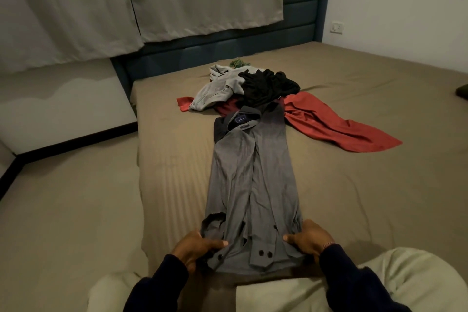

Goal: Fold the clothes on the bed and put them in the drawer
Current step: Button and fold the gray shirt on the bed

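I see a grey shirt [250, 185] laid out lengthwise on the bed [354, 197], folded into a long narrow strip with its collar and dark label at the far end and its buttoned cuffs lying at the near hem. My left hand [196, 248] grips the near left corner of the hem and my right hand [307, 239] grips the near right corner, thumbs on top of the cloth. Beyond the collar lies a heap of light grey, black and red clothes [255, 91].
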The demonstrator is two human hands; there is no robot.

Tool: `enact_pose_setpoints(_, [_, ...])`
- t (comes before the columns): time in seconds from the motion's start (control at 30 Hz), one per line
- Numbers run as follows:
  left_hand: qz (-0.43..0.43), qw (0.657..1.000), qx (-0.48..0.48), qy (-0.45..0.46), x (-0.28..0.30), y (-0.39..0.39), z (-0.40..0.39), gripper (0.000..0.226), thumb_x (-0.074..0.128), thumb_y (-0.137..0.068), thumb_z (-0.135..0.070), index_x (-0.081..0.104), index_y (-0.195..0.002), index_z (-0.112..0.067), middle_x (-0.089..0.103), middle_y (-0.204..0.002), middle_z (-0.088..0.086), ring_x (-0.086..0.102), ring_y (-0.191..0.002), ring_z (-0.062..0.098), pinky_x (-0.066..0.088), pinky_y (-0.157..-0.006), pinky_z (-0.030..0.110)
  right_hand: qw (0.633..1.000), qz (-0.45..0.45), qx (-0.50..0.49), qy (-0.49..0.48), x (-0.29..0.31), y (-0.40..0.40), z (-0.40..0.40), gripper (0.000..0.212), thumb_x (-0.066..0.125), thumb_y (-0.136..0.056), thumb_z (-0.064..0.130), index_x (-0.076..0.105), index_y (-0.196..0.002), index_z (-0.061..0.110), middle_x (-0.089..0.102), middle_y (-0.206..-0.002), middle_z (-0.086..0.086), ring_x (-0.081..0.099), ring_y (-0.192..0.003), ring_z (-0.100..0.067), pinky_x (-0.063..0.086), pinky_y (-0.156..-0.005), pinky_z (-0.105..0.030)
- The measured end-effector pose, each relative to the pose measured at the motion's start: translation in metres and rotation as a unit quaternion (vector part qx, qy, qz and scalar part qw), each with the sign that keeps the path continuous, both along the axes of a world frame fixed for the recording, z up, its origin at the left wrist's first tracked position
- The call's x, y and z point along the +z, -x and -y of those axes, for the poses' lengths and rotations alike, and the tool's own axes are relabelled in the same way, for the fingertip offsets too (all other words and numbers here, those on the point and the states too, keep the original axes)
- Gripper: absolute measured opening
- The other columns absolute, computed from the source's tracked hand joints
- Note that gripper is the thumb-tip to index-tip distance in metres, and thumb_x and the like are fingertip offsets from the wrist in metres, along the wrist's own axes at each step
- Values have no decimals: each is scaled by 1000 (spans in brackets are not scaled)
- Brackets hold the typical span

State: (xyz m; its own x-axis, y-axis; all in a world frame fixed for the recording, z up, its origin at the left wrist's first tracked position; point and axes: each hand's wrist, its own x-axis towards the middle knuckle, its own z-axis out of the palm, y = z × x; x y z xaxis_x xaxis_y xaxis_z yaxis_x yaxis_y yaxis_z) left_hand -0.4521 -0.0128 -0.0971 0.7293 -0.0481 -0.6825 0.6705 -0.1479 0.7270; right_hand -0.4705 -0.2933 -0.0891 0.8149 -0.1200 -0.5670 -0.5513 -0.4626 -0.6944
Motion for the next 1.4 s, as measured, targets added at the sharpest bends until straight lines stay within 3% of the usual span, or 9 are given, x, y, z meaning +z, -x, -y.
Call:
enact_pose_setpoints(0.23, [10,999,-5,-30,-14,18,0,55,93,-64,-9,68,-113,-1,76,-94,8,71,-90,23,57,-63,27,988,-50,81,125,-4,8,3,65,67,-94,38,39,-145,7,47,-149,-10,49,-133,-26,40,-106,-30])
enact_pose_setpoints(0.33, [45,991,-68,-107,-5,18,-4,103,99,-38,-50,65,-124,-5,73,-108,2,69,-97,16,58,-81,26,979,-58,89,172,0,6,5,75,72,-86,51,41,-143,14,52,-144,-7,54,-127,-24,44,-103,-32])
enact_pose_setpoints(0.5, [99,873,-268,-396,39,-23,-12,76,77,-65,-71,50,-114,-20,54,-108,-5,50,-94,10,40,-69,21,938,136,29,318,34,-46,0,55,66,-90,54,42,-120,15,62,-113,-6,63,-99,-22,45,-70,-30])
enact_pose_setpoints(0.67, [236,840,-187,-450,53,-125,-1,44,65,-87,-59,55,-91,-16,58,-83,-2,54,-74,13,42,-60,28,970,237,24,-41,54,-196,-37,13,61,-100,24,52,-107,18,59,-95,-3,63,-83,-18,53,-68,-29])
enact_pose_setpoints(0.8, [287,874,-129,-369,46,-222,14,31,58,-98,-39,58,-104,-9,65,-103,9,58,-88,21,49,-79,33,945,192,-103,-243,46,-316,-68,17,53,-102,6,56,-86,10,53,-84,-9,56,-65,-17,52,-55,-23])
enact_pose_setpoints(0.97, [255,929,-70,-260,27,-304,26,48,56,-99,-39,46,-128,-3,54,-117,7,52,-100,22,41,-81,29,912,123,-224,-321,24,-400,-81,17,65,-95,3,58,-111,1,52,-91,-7,56,-82,-17,60,-65,-27])
enact_pose_setpoints(1.13, [215,958,-4,-192,-9,-359,27,38,69,-90,-44,55,-75,-12,60,-75,4,57,-70,19,44,-61,28,941,118,-200,-248,35,-442,-74,15,64,-99,22,62,-90,9,54,-59,-2,44,-35,-6,31,-30,-16])
enact_pose_setpoints(1.3, [123,985,117,-6,-2,-379,31,31,76,-87,-27,65,-92,1,64,-68,4,57,-47,16,42,-42,20,929,195,12,-313,59,-471,-61,40,50,-103,44,49,-143,38,46,-140,14,46,-122,-14,43,-108,-42])
enact_pose_setpoints(1.4, [104,987,107,59,6,-385,34,29,74,-89,-29,67,-96,-2,68,-59,0,54,-42,13,39,-39,19,935,269,40,-227,48,-462,-62,39,48,-106,34,52,-143,26,52,-139,7,45,-131,-11,34,-115,-41])
